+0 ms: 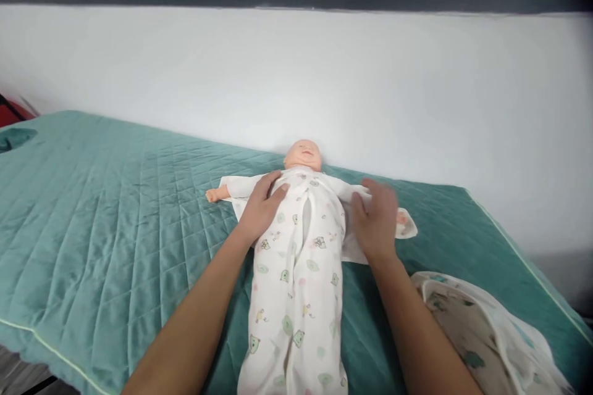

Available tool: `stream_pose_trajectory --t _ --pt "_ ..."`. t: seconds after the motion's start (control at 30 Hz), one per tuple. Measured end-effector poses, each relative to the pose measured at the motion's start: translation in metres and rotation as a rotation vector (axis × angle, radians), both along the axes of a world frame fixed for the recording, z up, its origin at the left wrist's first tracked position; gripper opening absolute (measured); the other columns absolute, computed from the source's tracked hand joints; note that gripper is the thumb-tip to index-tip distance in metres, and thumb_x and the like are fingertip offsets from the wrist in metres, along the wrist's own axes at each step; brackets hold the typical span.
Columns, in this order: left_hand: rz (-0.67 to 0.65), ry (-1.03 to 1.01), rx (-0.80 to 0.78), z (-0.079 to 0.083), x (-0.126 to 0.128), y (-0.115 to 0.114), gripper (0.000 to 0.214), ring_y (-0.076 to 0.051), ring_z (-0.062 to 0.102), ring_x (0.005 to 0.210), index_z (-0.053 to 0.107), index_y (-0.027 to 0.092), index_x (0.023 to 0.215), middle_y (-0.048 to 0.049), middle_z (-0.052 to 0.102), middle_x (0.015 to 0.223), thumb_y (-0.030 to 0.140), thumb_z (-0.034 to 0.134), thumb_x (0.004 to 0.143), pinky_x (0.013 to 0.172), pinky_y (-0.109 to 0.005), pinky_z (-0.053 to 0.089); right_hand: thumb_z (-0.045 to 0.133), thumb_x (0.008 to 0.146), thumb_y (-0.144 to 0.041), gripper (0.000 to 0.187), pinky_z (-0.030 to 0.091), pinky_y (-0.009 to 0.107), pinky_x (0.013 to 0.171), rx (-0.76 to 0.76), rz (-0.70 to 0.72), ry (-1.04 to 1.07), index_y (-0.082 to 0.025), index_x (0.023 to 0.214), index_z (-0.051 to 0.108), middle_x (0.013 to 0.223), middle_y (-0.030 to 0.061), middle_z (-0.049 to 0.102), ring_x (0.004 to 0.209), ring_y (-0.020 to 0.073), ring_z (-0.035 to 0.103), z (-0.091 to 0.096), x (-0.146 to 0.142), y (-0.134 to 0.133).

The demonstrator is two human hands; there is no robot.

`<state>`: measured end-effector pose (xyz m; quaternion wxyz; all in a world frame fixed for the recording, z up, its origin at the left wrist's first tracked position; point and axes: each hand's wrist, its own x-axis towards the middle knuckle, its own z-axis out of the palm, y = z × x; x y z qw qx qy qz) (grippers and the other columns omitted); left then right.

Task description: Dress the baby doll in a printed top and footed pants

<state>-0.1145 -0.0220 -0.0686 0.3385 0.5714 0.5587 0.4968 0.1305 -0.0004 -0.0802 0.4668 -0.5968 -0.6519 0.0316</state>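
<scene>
A baby doll lies on its back with both arms spread sideways. It has a plain white long-sleeved top. A white garment with green bear and leaf prints covers its chest and extends down over the legs. My left hand rests at the side of the doll's chest, thumb and fingers apart on the cloth. Over the sleeve on the right, my right hand is slightly blurred, with a gap between its thumb and curved fingers. Beyond it, the doll's hand shows partly in white cloth.
Underneath is a green quilted bed cover with a pale piped edge. A crumpled white printed cloth lies at the lower right, beside my right forearm. The white wall rises just behind the doll's head.
</scene>
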Motion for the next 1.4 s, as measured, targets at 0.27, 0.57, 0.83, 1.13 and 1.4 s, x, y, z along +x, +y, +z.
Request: stream_pose_trajectory --t 0.27,0.57,0.83,1.13,1.4 --pt "-0.072 -0.005 -0.094 0.001 -0.005 0.011 0.044 -0.024 0.04 0.149 0.059 0.029 0.129 -0.0044 0.035 0.165 0.049 0.063 0.09 0.118 -0.04 0.041 0.054 0.096 -0.055 0.044 0.003 0.053 0.13 -0.268 0.414 0.272 -0.033 0.134 0.057 0.154 0.0016 0.051 0.148 0.0229 0.039 0.002 -0.03 -0.017" --pt "-0.071 0.068 -0.053 0.005 -0.006 0.009 0.029 -0.025 0.038 0.149 0.058 0.026 0.108 -0.0041 0.037 0.163 0.043 0.068 0.087 0.118 -0.042 0.039 0.072 0.085 -0.051 0.072 0.034 0.051 0.122 -0.379 0.573 0.267 -0.034 0.149 0.045 0.163 0.0022 0.038 0.149 0.0285 0.035 0.01 -0.022 -0.017" --pt "0.0 0.52 0.312 0.011 0.01 0.0 0.007 -0.028 0.032 0.147 0.056 0.022 0.089 -0.0068 0.051 0.149 0.019 0.062 0.087 0.121 -0.047 0.033 0.076 0.083 -0.043 0.067 0.032 0.052 0.122 -0.382 0.632 0.167 -0.035 0.143 0.047 0.168 0.0007 0.029 0.152 0.03 0.03 0.016 -0.022 -0.02" --pt "-0.013 0.842 0.644 0.006 0.008 -0.01 0.014 -0.022 0.051 0.087 0.052 0.022 0.08 -0.0052 0.06 0.092 0.01 0.055 0.086 0.078 -0.037 0.042 0.071 0.083 -0.033 0.05 0.041 0.05 0.113 -0.247 0.594 0.05 -0.031 0.128 0.049 0.165 0.0049 0.031 0.147 0.0304 0.037 0.02 -0.034 -0.029" --pt "-0.023 0.839 0.708 -0.001 0.009 -0.01 0.018 -0.022 0.053 0.077 0.046 0.023 0.076 -0.0027 0.058 0.076 0.009 0.052 0.086 0.071 -0.036 0.038 0.068 0.078 -0.018 0.025 0.027 0.061 0.116 -0.021 0.539 -0.149 -0.026 0.094 0.051 0.152 0.0071 0.043 0.143 0.0341 0.037 0.022 -0.04 -0.034"
